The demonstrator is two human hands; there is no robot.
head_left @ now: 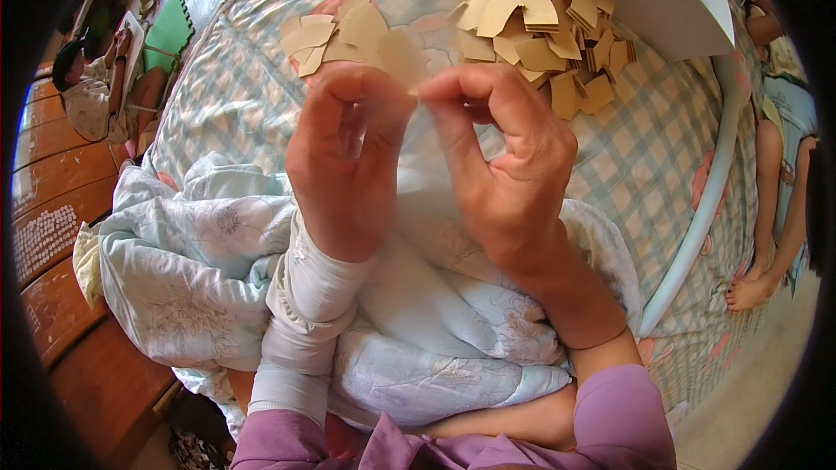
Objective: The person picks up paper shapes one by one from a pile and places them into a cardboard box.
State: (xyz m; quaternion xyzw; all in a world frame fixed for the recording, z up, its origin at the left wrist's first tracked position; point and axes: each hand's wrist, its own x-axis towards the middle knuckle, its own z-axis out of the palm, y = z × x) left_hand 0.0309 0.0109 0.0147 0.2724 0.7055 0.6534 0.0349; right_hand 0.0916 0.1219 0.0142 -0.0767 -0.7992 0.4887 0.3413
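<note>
My left hand (344, 152) and my right hand (501, 157) are raised side by side over a checked bed sheet (235, 87). Both pinch one small tan paper piece (402, 57) between thumb and fingertips at its lower edge. Beyond my hands lies a small loose group of tan paper pieces (335, 30). A larger heap of tan pieces (540, 22), some stacked, spreads at the upper right. Part of the held piece is hidden by my fingers.
A white board (662, 0) leans over the heap at the top right. A pale floral quilt (192, 270) is bunched in my lap. One person (100, 87) sits on the wooden floor at left; another person's legs (775, 209) show at right.
</note>
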